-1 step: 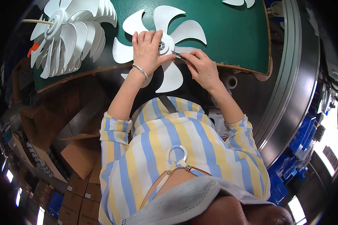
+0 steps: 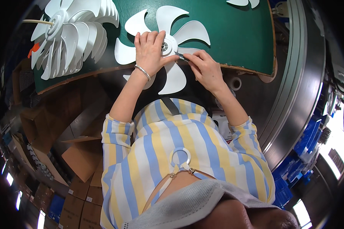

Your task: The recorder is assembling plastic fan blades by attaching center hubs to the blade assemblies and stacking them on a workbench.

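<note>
A white fan blade wheel (image 2: 173, 78) with several curved blades lies partly on the green tabletop, its near blades jutting past the table's edge. Flat on its left side, by the hub (image 2: 165, 47), rests my left hand (image 2: 151, 53); the fingers are stretched out and the thumb reaches right, below the hub. My right hand (image 2: 206, 68) pinches a slim dark-and-metal tool that looks like a small knife (image 2: 182, 57). The knife's tip is at the hub's lower right, close to my left thumb; whether it touches the plastic I cannot tell.
A stack of white fan wheels (image 2: 70, 42) on a pale rod stands at the table's left. Part of another white fan wheel (image 2: 244, 2) shows at the far edge. Cardboard boxes (image 2: 82, 154) lie at lower left, a metal rail (image 2: 294, 87) runs along the right.
</note>
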`<state>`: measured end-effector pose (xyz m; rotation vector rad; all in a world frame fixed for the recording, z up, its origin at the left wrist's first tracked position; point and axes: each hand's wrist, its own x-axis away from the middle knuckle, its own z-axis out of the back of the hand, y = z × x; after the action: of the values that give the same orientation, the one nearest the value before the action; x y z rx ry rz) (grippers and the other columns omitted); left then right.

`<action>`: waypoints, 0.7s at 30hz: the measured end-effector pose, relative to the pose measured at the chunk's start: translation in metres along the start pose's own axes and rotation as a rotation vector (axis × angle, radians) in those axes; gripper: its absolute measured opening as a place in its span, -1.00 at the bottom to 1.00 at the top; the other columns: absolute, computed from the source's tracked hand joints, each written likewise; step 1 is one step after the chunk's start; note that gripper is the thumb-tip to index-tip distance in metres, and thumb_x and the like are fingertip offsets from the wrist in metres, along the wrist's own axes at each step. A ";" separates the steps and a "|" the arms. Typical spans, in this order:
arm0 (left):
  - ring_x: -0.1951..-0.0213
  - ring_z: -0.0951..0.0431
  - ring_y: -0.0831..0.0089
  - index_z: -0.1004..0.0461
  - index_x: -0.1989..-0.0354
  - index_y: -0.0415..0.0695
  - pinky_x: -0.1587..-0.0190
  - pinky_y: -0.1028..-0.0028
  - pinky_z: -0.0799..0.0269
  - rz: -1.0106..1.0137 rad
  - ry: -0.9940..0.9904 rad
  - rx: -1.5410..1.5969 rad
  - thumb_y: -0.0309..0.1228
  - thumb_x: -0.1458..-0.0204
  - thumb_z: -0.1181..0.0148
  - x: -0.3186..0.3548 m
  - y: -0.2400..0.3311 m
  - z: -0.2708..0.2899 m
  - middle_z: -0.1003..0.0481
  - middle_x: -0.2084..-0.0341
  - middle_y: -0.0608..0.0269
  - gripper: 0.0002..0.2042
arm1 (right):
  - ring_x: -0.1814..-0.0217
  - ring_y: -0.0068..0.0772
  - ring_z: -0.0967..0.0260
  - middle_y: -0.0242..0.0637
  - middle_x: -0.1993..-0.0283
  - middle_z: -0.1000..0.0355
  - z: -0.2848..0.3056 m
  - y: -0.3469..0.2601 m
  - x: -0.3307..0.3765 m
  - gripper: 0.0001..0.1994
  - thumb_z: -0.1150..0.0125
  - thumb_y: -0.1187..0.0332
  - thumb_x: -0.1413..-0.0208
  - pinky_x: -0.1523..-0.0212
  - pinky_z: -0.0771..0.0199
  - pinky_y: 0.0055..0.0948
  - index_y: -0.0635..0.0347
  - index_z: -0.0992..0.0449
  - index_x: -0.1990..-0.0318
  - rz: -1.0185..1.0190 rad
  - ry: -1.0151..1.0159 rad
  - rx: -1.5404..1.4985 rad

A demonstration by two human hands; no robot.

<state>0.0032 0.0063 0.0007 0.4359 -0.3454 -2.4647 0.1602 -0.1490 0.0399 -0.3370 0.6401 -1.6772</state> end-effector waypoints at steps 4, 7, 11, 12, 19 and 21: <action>-0.15 -0.26 0.14 -0.35 -0.16 -0.08 -0.35 -0.09 0.16 -0.004 0.010 0.012 0.20 0.25 -0.39 0.000 0.000 -0.001 -0.38 0.00 0.14 -0.17 | 0.17 -0.24 -0.48 -0.32 0.25 -0.41 0.000 0.000 -0.001 -0.76 -0.25 0.42 -0.09 0.28 -0.54 -0.26 0.02 -0.59 0.06 0.013 0.011 0.025; -0.15 -0.27 0.14 -0.36 -0.15 -0.08 -0.35 -0.10 0.16 0.003 0.016 0.031 0.16 0.23 -0.40 0.000 0.001 -0.002 -0.38 0.00 0.14 -0.20 | 0.18 -0.25 -0.48 -0.33 0.25 -0.41 0.001 0.000 0.000 -0.76 -0.26 0.42 -0.08 0.29 -0.54 -0.26 0.02 -0.59 0.06 0.018 0.018 0.042; -0.15 -0.26 0.14 -0.35 -0.16 -0.08 -0.35 -0.10 0.15 0.012 0.018 0.041 0.13 0.23 -0.40 0.002 0.002 -0.002 -0.38 0.00 0.14 -0.21 | 0.18 -0.25 -0.48 -0.33 0.24 -0.42 -0.001 0.000 0.001 -0.74 -0.27 0.43 -0.07 0.30 -0.53 -0.26 0.02 -0.59 0.06 0.028 0.032 0.049; -0.15 -0.27 0.14 -0.35 -0.16 -0.08 -0.35 -0.10 0.16 0.013 0.022 0.045 0.14 0.23 -0.40 0.002 0.001 -0.002 -0.38 0.00 0.15 -0.20 | 0.18 -0.25 -0.48 -0.33 0.24 -0.42 -0.001 -0.001 0.000 -0.74 -0.27 0.43 -0.07 0.30 -0.53 -0.26 0.02 -0.59 0.06 0.030 0.029 0.051; -0.27 -0.17 0.07 -0.20 -0.32 -0.07 -0.40 -0.09 0.29 -0.141 -0.172 0.107 -0.15 0.26 -0.41 -0.002 0.000 0.021 -0.32 -0.15 0.14 -0.13 | 0.18 -0.23 -0.47 -0.31 0.23 -0.43 0.013 0.004 0.000 -0.73 -0.25 0.41 -0.08 0.26 -0.51 -0.30 0.00 -0.58 0.03 -0.061 0.150 0.049; -0.33 -0.08 0.04 -0.12 -0.37 -0.07 -0.40 -0.08 0.33 -0.162 -0.155 0.055 -0.08 0.26 -0.39 0.002 -0.002 0.021 -0.20 -0.25 0.05 -0.07 | 0.17 -0.23 -0.47 -0.31 0.23 -0.43 0.013 0.004 0.002 -0.73 -0.24 0.40 -0.09 0.26 -0.51 -0.29 0.00 -0.58 0.03 -0.059 0.068 0.026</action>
<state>-0.0076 0.0094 0.0189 0.3071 -0.4591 -2.6602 0.1704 -0.1539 0.0476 -0.2843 0.6637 -1.7584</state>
